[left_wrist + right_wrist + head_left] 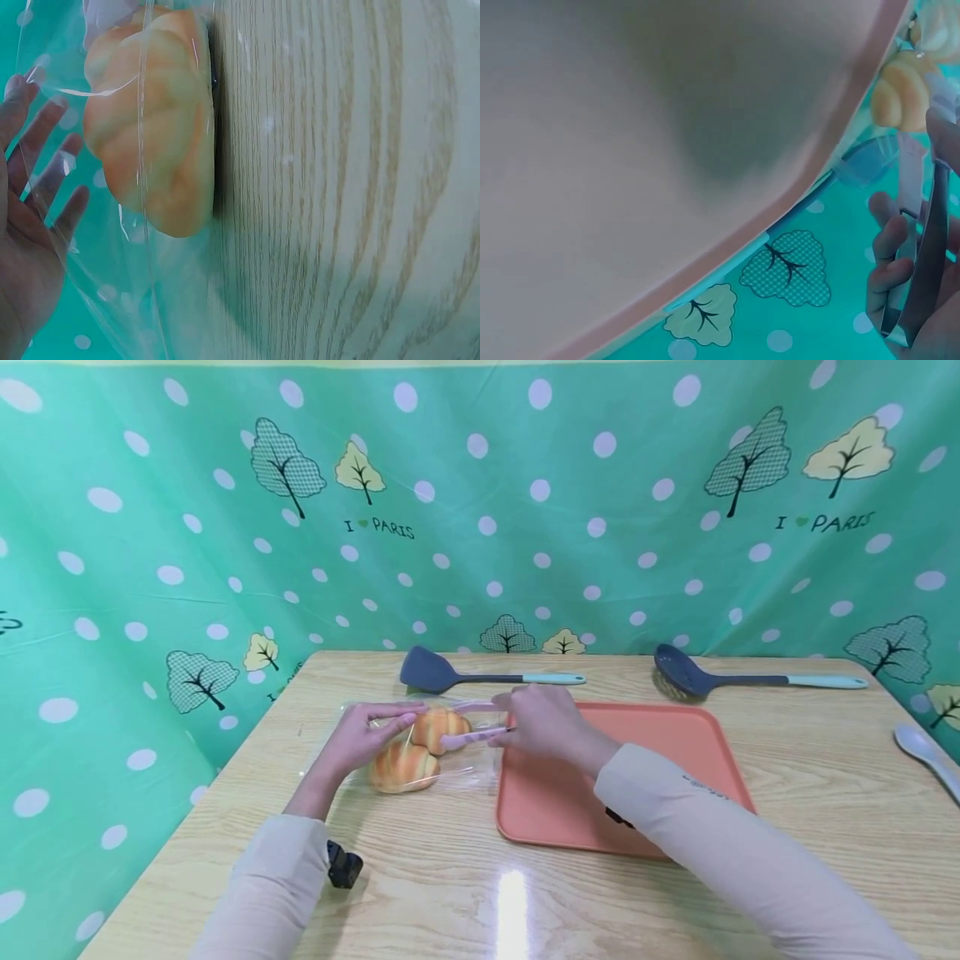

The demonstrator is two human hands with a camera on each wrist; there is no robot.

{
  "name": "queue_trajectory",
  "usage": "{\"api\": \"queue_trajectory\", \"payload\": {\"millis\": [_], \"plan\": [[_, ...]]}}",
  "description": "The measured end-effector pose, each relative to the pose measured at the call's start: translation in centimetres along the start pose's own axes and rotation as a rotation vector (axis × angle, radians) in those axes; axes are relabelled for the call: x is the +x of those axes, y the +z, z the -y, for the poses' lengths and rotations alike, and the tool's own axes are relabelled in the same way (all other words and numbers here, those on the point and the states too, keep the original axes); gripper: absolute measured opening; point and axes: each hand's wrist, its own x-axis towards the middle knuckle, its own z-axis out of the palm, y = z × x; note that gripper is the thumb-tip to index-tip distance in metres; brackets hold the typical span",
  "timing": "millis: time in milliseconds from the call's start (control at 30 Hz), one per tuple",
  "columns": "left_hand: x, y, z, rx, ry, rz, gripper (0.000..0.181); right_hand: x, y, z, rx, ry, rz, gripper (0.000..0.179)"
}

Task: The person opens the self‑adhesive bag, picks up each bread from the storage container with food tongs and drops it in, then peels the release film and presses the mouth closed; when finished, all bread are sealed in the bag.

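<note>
Two striped bread rolls, a front roll (405,768) and a rear roll (440,729), lie inside a clear plastic bag (457,779) on the table's left side. My left hand (365,737) is at the bag's left part, fingers extended against the film; in the left wrist view the fingers (49,176) are spread beside a roll (161,127). My right hand (543,718) grips a pair of tongs (474,737) with metal arms and pale lilac tips. The tips reach into the bag, either side of the rear roll. In the right wrist view, fingers curl round the tongs (930,240).
A coral tray (555,810) lies right of the bag, under my right forearm. Behind are a dark spatula (431,672) with a light blue handle and a similar ladle (682,672). A pale spoon (918,747) is at the right edge. A green dotted cloth (540,527) hangs behind.
</note>
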Motion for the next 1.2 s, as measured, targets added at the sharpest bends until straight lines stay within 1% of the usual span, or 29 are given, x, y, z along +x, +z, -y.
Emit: {"api": "queue_trajectory", "payload": {"millis": [100, 200, 400, 600, 767, 933, 1100, 1200], "plan": [[0.0, 0.0, 0.1, 0.007, 0.011, -0.003, 0.024, 0.1, 0.0, -0.1, 0.011, 0.028, 0.007, 0.063], [0.0, 0.0, 0.1, 0.016, 0.014, -0.005, 0.024, 0.2, 0.3, -0.1, 0.006, 0.024, -0.011, 0.056], [-0.1, 0.0, 0.1, 0.014, -0.001, 0.002, 0.025, 0.3, 0.9, 0.1, -0.012, -0.007, -0.103, 0.041], [-0.1, 0.1, 0.0, -0.018, -0.012, 0.004, 0.026, 0.3, 0.9, 0.4, -0.049, -0.026, -0.172, 0.039], [0.0, 0.2, 0.0, -0.042, -0.017, 0.005, 0.026, 0.5, 1.0, 0.7, -0.081, -0.04, -0.174, 0.039], [0.1, 0.1, 0.2, -0.027, -0.014, 0.005, 0.026, 0.6, 0.8, 1.2, -0.106, -0.06, -0.166, 0.04], [0.0, 0.0, 0.3, -0.002, -0.017, -0.013, 0.026, 0.6, 0.5, 1.1, -0.08, -0.053, -0.181, 0.039], [0.0, -0.1, 0.4, 0.006, -0.016, -0.021, 0.027, 0.5, 0.4, 1.0, -0.057, -0.034, -0.165, 0.04]]}}
